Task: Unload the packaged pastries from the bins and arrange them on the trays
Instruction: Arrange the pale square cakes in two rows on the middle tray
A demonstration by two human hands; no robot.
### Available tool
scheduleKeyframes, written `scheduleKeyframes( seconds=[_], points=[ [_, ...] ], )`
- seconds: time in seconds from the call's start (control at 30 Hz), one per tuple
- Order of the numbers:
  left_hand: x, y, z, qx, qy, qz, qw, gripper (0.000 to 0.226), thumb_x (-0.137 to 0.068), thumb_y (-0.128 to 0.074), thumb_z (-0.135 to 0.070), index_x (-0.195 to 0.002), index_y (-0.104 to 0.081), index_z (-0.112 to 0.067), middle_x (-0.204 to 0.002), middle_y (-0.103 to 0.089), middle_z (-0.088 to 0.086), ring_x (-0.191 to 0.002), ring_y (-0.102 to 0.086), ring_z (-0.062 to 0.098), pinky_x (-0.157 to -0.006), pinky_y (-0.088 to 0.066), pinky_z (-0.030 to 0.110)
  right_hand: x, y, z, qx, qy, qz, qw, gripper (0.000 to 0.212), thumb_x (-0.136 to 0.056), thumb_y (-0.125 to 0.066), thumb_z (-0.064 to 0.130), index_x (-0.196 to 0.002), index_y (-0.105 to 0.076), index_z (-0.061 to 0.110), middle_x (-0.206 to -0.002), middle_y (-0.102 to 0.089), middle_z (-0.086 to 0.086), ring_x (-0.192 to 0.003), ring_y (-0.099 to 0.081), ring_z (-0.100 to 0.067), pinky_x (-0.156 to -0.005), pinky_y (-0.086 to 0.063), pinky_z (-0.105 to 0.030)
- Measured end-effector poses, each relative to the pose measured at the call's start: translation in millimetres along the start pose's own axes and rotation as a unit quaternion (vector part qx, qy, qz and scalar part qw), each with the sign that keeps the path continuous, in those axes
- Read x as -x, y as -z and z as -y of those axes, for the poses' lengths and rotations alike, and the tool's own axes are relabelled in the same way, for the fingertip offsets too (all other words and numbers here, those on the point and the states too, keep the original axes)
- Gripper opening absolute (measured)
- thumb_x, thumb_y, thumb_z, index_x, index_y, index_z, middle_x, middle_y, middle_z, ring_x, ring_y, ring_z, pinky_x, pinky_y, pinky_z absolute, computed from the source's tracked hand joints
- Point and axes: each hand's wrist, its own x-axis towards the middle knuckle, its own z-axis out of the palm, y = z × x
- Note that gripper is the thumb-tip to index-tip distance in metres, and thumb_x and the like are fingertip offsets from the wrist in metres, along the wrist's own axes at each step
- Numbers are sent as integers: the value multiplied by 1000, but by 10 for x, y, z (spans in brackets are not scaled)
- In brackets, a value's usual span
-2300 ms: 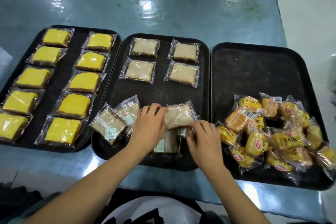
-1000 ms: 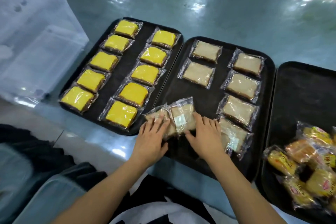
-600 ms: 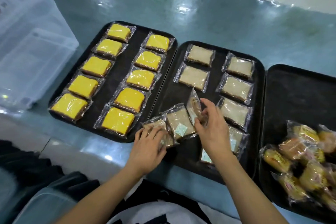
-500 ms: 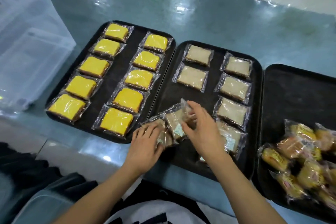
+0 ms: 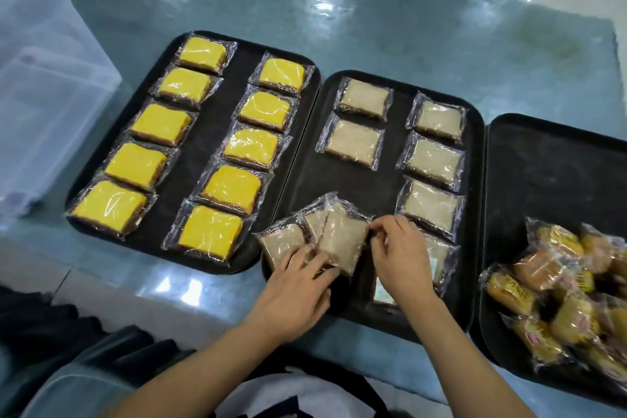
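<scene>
Pinching the edge of a clear-wrapped beige square pastry pack: right hand. Left hand lies with fingers spread across the overlapping packs at the near-left of the black rectangular middle tray. Tray sits on the blue-covered bench.

Bright overhead light, white glare streaking the plastic-covered desk beyond the middle tray. Wrappers glint. Soft shadows only. Edges bow outward, and the near corners smear into blur.
</scene>
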Motion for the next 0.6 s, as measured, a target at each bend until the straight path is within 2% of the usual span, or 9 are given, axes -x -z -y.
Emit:
scheduleKeyframes(
  seconds=[0.13,0.23,0.3,0.37,0.43,0.6],
  points=[
    [-69,65,116,-29,44,1,999,43,-95,-44,-41,-134,-57,-28,-145,-52,-3,-140,-40,33,-118,-26,51,23,-145,-24,79,58,60,993,34,-93,-53,27,-126,-61,24,-128,-61,6,-117,-52,-20,-105,-35,-41],
    [-227,177,284,-47,86,5,995,49,-99,-37,-47,-140,-53,-27,-154,-45,0,-145,-32,33,-120,-21,53,77,-205,22,106,59,57,991,45,-91,-45,37,-132,-60,24,-131,-60,5,-121,-51,-20,-109,-36,-44],
    [-384,238,413,-52,109,23,992,56,-101,-27,-51,-148,-46,-27,-160,-36,1,-149,-27,34,-122,-17,52,109,-225,59,114,52,46,991,45,-91,-52,35,-133,-60,23,-129,-59,2,-123,-50,-22,-110,-37,-48],
    [-562,281,531,-60,121,51,990,65,-100,-14,-54,-155,-35,-27,-164,-28,1,-151,-20,34,-123,-12,52,115,-269,109,110,51,48,991,46,-92,-57,32,-138,-57,25,-137,-55,0,-130,-47,-23,-113,-33,-49],
    [-748,304,634,-63,126,66,988,69,-98,-5,-56,-159,-24,-27,-167,-20,-1,-153,-12,33,-124,-6,50,59,-318,158,106,45,72,991,53,-94,-54,34,-146,-49,28,-148,-49,1,-137,-43,-22,-118,-28,-50],
    [-1139,331,830,-74,116,83,987,62,-104,-16,-52,-161,-13,-27,-169,-10,-3,-154,-2,33,-124,-2,49,-259,-344,201,110,17,127,986,57,-102,-41,42,-158,-30,30,-162,-34,3,-151,-27,-19,-124,-15,-53]
  ],
)
